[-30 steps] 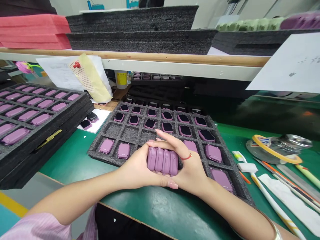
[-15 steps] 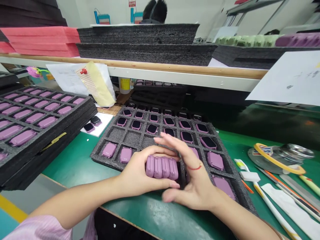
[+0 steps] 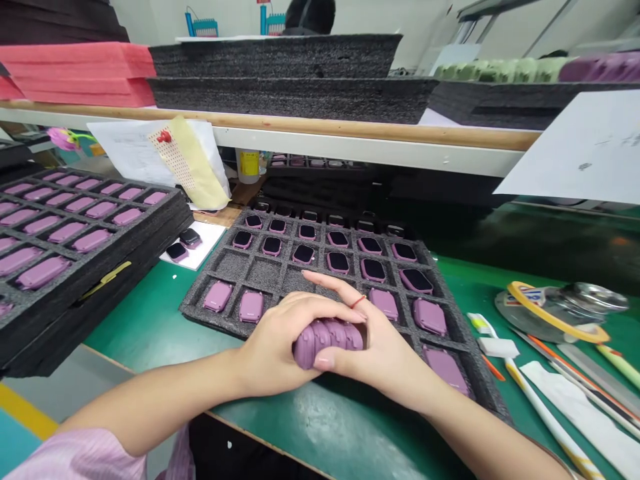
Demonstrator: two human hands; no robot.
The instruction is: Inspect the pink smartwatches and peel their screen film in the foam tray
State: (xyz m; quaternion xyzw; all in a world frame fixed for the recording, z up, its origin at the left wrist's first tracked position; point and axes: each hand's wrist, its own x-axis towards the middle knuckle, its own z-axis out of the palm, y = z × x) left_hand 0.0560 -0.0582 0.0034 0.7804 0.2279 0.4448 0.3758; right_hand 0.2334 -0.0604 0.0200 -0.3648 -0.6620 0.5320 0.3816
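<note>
Several purple smartwatch bodies (image 3: 336, 335) are pressed side by side in a stack above the near edge of the foam tray. My left hand (image 3: 285, 343) wraps round the stack from the left, fingers over the top. From the right, my right hand (image 3: 375, 347) also grips it, thumb across the front and index finger reaching over the left hand's fingertips. Beneath and beyond is the dark grey foam tray (image 3: 265, 275). Its back rows hold strapless smartwatches with black screens (image 3: 338, 262) facing up; nearer ones, such as this purple watch (image 3: 251, 306), lie back side up.
Another foam tray (image 3: 150, 230) of purple watches sits on a stack at left. Two watches (image 3: 177, 251) lie on white paper between the trays. At right are a toothbrush (image 3: 530, 393), a glass bottle (image 3: 545, 310) and thin tools. A shelf edge (image 3: 380, 150) crosses above.
My right hand has come in from just right of the stack and closed on it, its thumb now over the front. My left hand keeps its hold, fingers curled further over the top.
</note>
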